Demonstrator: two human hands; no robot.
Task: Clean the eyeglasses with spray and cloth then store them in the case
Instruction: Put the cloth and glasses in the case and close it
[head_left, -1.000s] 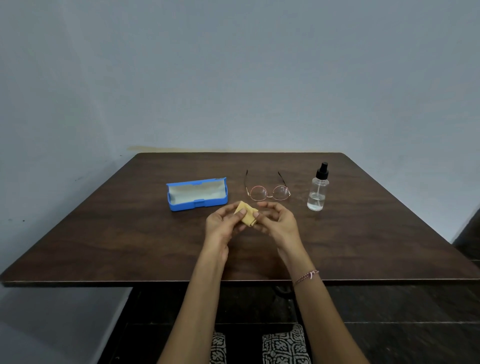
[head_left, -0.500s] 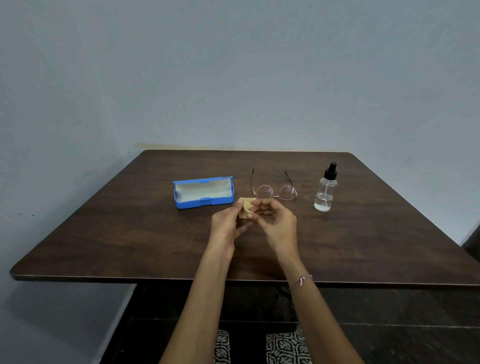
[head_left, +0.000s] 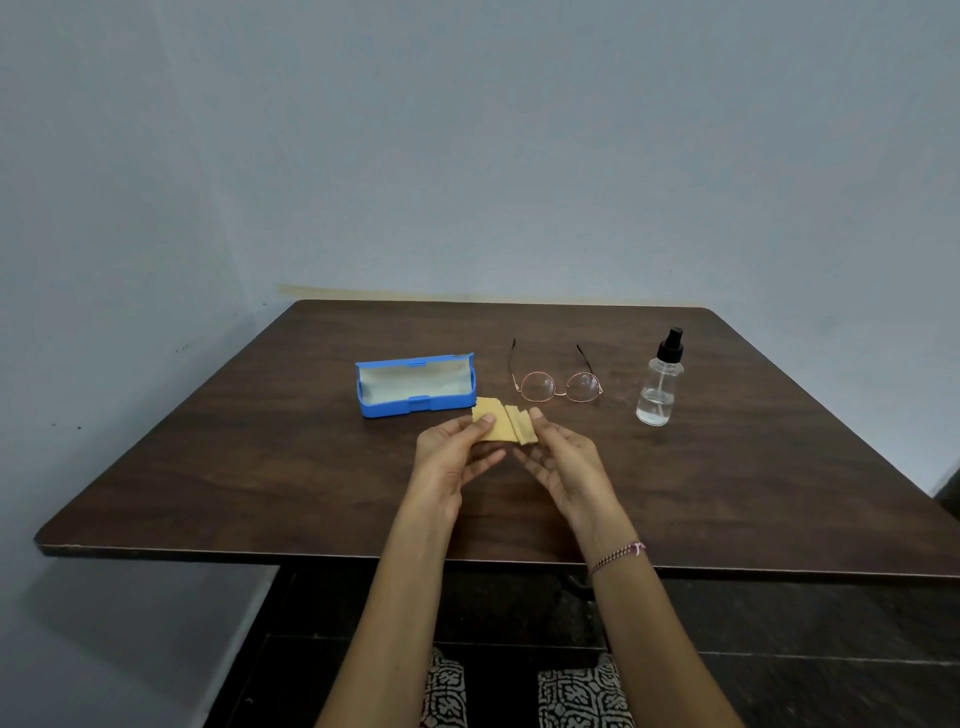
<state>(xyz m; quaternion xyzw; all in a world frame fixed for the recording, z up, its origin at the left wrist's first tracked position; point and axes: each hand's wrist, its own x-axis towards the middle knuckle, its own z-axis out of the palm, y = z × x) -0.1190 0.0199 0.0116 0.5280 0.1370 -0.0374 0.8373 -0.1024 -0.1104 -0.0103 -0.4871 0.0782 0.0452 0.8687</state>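
Squarely above the dark wooden counter (head_left: 249, 467), I see two hands pinching a small yellow folded cloth (head_left: 501, 422). The left hand (head_left: 457, 460) has its thumb clamped on the cloth's left part, and the right hand (head_left: 566, 462) grips its right edge. Beyond the cloth, round gold-rimmed eyeglasses (head_left: 558, 385) lie with arms unfolded, between an open blue plastic case (head_left: 415, 402) on the left and an upright clear spray bottle (head_left: 658, 387) on the right.

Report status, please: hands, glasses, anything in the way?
Left hand and right hand both pinch the cloth, part folded. Glasses lie on the table, arms open, between open case and spray. Nothing blocks them.
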